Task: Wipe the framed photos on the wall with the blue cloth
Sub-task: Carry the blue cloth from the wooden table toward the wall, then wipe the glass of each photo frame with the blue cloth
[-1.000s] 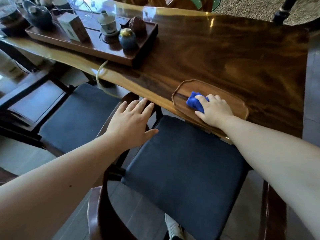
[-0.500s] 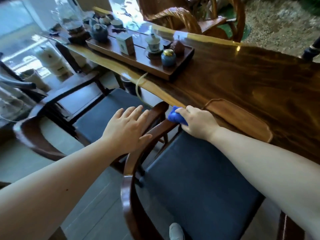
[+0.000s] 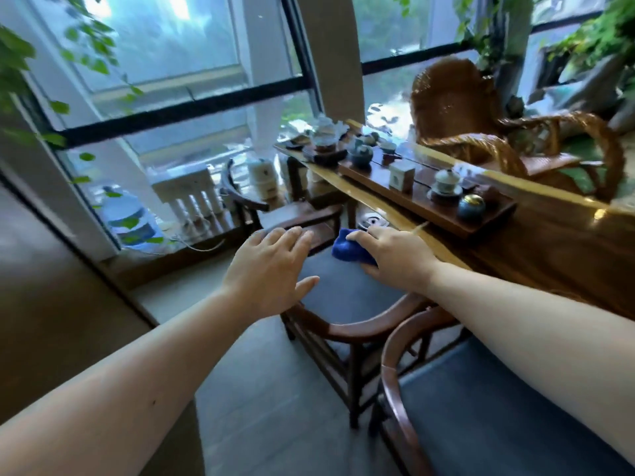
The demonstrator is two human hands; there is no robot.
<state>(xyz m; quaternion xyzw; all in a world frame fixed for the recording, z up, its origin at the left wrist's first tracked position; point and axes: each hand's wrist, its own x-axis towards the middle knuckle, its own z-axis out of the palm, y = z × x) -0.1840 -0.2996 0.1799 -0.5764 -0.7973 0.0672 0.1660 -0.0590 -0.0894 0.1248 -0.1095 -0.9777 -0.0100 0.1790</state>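
both hands have lifted clear of the glossy wooden table [image 3: 536, 249]. right hand [image 3: 391, 255] is closed around the bunched, fuzzy blue cloth [image 3: 347, 250], held above a dark padded chair seat [image 3: 347, 290]. left hand [image 3: 268, 273] spread flat, empty.

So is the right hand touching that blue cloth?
Touching. The head view shows the right hand closed around the blue cloth, fingers wrapped over its top.

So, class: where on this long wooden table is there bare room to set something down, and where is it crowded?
Free: the table surface right of the tea tray, toward the wicker chair. Crowded: the tray itself and the table's far window end, packed with teaware.
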